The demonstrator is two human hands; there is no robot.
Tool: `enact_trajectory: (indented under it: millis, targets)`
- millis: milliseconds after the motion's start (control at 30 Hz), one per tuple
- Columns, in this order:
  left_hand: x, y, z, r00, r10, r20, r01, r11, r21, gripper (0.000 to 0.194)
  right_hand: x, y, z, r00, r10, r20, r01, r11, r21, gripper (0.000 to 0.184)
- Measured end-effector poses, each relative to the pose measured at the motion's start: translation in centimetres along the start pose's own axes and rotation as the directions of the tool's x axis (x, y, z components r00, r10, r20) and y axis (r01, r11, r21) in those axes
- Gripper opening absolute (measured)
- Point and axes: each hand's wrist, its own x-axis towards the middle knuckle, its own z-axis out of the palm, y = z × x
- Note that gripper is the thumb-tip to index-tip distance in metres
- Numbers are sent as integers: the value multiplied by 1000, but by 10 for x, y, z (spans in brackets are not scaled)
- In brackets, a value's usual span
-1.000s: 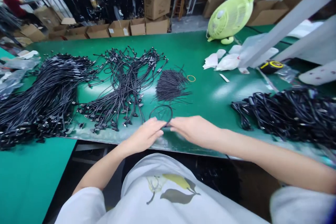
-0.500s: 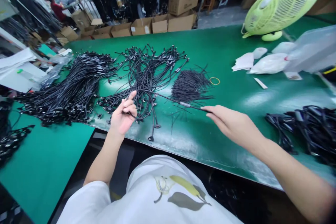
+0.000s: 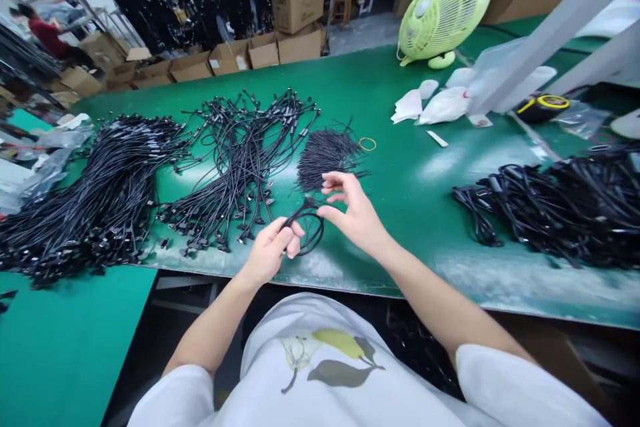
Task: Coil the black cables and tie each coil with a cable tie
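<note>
A black cable (image 3: 320,235) is wound into small loops in front of me, above the table's near edge. My left hand (image 3: 274,245) is closed around the left side of these loops, fingers pinching them together. To their right is my right hand (image 3: 353,212), its curved fingers apart and its thumb at the coil's edge; whether the thumb touches the cable I cannot tell. Just behind the hands lies a pile of thin black ties (image 3: 325,155). Left of it spreads a loose heap of black cables (image 3: 245,160) with connectors on their ends.
A thick bundle of straight cables (image 3: 120,173) lies far left, and coiled cables (image 3: 565,213) are heaped at right. A yellow rubber band (image 3: 367,143), a green fan (image 3: 443,13), a tape measure (image 3: 543,107) and a grey post (image 3: 550,33) stand or lie beyond. Cardboard boxes (image 3: 230,58) line the back.
The cable stretched between my hands is now wound into small loops. My right hand has come in from the right to the left hand. The view has turned rightward.
</note>
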Motion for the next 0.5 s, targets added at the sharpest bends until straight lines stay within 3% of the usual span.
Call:
enact_trajectory:
  millis: [67, 167, 233, 333, 400, 500]
  targets:
    - [3, -5, 5, 998, -27, -61, 22, 996, -82, 36, -5, 9, 15, 981, 195, 22, -193, 935, 296, 35]
    - [2, -20, 14, 994, -111, -12, 110, 991, -71, 47, -11, 11, 30, 901, 429, 69, -382, 705, 598, 44]
    - [-2, -31, 16, 990, -137, 28, 139, 986, -89, 50, -12, 8, 31, 859, 484, 165, -447, 554, 703, 46]
    - [-9, -40, 9, 996, -89, -13, 89, 996, -20, 44, -13, 4, 28, 827, 462, 321, -514, 388, 765, 43]
    - [-11, -42, 2, 998, -67, -12, 68, 980, 189, 39, -17, 2, 31, 833, 481, 273, -477, 375, 795, 38]
    - [-9, -44, -6, 990, -122, 66, 76, 874, 480, 35, -26, -1, 45, 862, 479, 166, -414, 476, 776, 39]
